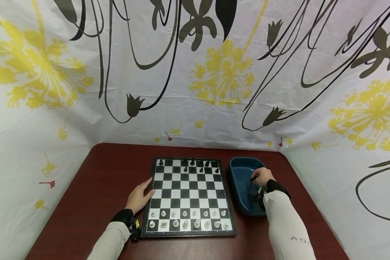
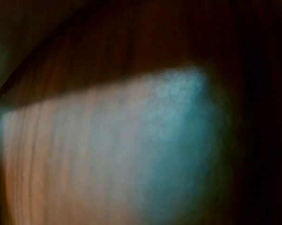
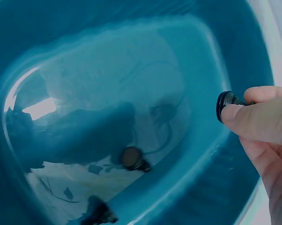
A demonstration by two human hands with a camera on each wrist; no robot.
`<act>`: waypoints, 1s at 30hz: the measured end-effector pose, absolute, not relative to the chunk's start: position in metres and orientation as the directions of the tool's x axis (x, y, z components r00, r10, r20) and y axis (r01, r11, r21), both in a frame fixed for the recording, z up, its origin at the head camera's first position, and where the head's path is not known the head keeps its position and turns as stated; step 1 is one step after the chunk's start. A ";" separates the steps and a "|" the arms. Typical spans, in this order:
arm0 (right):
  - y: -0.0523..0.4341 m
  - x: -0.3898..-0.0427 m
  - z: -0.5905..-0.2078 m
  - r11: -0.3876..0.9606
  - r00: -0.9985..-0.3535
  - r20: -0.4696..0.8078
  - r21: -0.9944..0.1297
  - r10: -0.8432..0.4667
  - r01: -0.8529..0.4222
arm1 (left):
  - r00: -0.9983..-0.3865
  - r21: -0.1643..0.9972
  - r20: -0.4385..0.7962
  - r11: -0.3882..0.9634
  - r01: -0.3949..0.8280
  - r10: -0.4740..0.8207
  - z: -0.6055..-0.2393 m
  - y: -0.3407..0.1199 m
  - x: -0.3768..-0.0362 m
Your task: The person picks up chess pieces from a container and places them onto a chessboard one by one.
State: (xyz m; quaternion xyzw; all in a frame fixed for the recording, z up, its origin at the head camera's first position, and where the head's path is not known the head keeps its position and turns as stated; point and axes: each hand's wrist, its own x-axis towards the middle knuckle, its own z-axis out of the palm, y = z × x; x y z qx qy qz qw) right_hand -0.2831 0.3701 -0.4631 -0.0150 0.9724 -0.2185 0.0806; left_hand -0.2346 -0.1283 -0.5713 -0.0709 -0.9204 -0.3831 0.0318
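Observation:
My right hand (image 1: 262,176) is over the blue plastic tub (image 1: 238,180). In the right wrist view its thumb and fingers pinch a black chess piece (image 3: 226,104) by the round base. Two more black pieces, one chess piece (image 3: 134,158) and another chess piece (image 3: 100,213), lie on the tub's floor. Fingers spread, my left hand (image 1: 139,196) rests against the left edge of the chessboard (image 1: 188,185). White pieces (image 1: 186,224) fill the two near rows. Several black pieces (image 1: 193,162) stand in the two far rows, with gaps among them.
The board and tub sit side by side on a dark red-brown wooden table (image 1: 110,173). A white sheet with yellow and grey flowers (image 1: 182,122) hangs behind and at both sides. Only blurred wood surface (image 2: 99,140) fills the left wrist view.

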 end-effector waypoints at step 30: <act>0.249 -0.356 -0.392 0.886 -0.950 -0.028 -0.368 -0.312 -0.281 | -0.992 0.724 0.098 0.678 0.123 0.076 -0.571 -0.129 -0.236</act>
